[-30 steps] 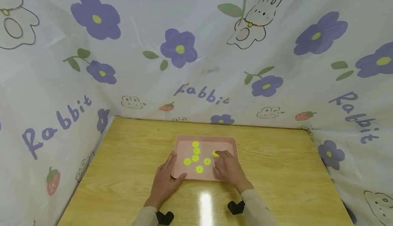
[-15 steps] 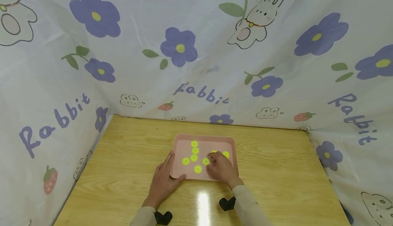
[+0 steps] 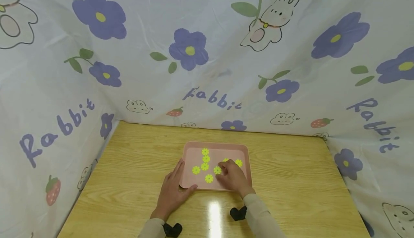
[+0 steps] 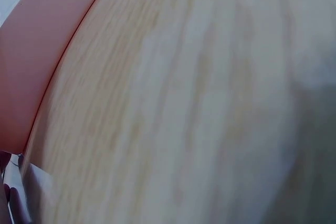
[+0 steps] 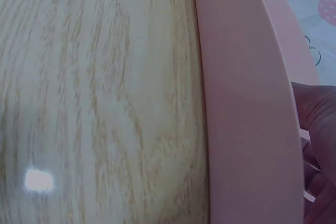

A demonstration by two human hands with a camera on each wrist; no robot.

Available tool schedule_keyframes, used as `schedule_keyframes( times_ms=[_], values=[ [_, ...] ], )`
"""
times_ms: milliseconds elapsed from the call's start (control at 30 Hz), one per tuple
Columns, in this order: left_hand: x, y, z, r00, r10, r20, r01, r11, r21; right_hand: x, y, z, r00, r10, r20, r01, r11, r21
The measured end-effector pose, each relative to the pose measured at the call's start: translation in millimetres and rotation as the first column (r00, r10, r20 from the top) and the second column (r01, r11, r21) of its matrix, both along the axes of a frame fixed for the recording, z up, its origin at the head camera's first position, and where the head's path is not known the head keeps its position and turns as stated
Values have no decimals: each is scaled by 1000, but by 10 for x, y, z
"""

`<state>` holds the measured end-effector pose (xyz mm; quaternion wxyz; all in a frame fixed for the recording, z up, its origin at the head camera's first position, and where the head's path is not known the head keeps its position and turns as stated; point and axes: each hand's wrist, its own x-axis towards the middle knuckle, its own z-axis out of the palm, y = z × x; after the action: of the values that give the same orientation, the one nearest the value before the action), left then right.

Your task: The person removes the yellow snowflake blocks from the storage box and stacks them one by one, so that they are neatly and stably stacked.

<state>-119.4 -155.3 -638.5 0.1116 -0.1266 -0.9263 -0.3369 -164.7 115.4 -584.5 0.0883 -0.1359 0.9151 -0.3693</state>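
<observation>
A shallow pink tray lies on the table with several yellow-green snowflake discs in it. My left hand rests at its front left corner, fingers straight along the left side and thumb at the front rim. My right hand is over the right half. Its thumb and index finger stand apart, close beside one snowflake disc that lies flat. Another disc is partly hidden behind the fingers, and a disc lies to the right. In the right wrist view the tray's wall covers part of the hand.
Other discs form a short column in the tray's left half; one disc lies near the front. The wooden table is enclosed by a printed white cloth. Black wrist devices sit below both hands.
My right hand has shifted left over the tray, from the right-hand discs to the one near the middle. Its thumb and finger have since spread. The left hand stays at the corner.
</observation>
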Motion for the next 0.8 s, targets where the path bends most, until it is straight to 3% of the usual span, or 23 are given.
schedule_keyframes(
  times_ms=[533, 800],
  values=[
    [2, 3, 37, 1000, 1, 21, -2, 1000, 19, -17, -53, -37, 999, -34, -41, 33, 999, -21],
    [11, 10, 43, 1000, 7, 18, -7, 999, 32, 0, -56, -69, 998, -6, -66, 3, 999, -44]
  ],
)
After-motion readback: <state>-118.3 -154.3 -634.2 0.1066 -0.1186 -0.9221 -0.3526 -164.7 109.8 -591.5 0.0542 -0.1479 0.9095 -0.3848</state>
